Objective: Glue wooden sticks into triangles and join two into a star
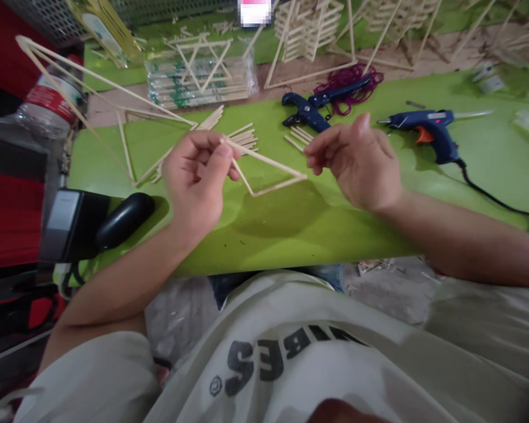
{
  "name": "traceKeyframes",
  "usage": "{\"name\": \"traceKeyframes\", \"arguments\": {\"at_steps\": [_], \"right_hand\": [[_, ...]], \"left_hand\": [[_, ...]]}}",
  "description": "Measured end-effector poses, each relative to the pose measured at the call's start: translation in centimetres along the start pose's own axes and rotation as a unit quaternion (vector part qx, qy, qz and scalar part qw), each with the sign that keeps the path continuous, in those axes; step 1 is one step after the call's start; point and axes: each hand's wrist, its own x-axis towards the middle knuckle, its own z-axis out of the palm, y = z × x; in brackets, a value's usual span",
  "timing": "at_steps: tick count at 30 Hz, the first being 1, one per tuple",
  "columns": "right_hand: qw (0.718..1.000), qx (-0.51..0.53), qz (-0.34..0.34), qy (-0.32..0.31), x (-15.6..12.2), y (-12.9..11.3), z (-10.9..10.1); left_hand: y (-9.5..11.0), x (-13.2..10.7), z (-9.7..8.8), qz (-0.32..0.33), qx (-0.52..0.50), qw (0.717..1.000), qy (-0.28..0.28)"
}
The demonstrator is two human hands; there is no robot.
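Observation:
A small triangle of thin wooden sticks [273, 162] is pinched at its left corner between the thumb and fingers of my left hand [198, 176]. It hangs over the green tabletop [264, 247]. My right hand [359, 164] is just right of the triangle's far corner, apart from it, with thumb raised and fingers loosely bent; nothing shows in it. Loose wooden sticks [247, 140] lie behind the triangle, and more sticks [297, 138] lie beside my right fingertips. A larger stick frame [123, 114] stands left of my left hand.
A blue glue gun [441, 132] with a cord lies at right. Dark blue cutters [306, 111] sit near purple string [348, 88]. Bagged sticks [198, 88] and stick structures [308, 29] stand behind. At left are a black mouse [126, 220], a black box [73, 226] and a bottle [53, 97].

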Motion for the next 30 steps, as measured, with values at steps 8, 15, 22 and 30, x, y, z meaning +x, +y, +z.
{"name": "traceKeyframes", "arguments": {"at_steps": [8, 15, 22, 30], "right_hand": [[0.996, -0.091, -0.020, -0.019, -1.1, -1.2, 2.6], [0.996, -0.079, -0.049, -0.001, -1.5, -0.9, 2.5], [0.992, -0.080, -0.046, -0.085, -2.1, -2.1, 1.8], [0.971, -0.044, -0.045, -0.229, -2.2, -1.7, 2.5]], "left_hand": [[-0.9, -0.8, 0.1, -0.091, -0.003, 0.996, 0.013], [0.1, -1.7, 0.7, -0.161, -0.060, 0.985, -0.008], [0.7, -1.3, 0.1, -0.065, -0.091, 0.991, -0.078], [3.0, -2.0, 0.8, -0.020, 0.011, 0.978, -0.209]]}}
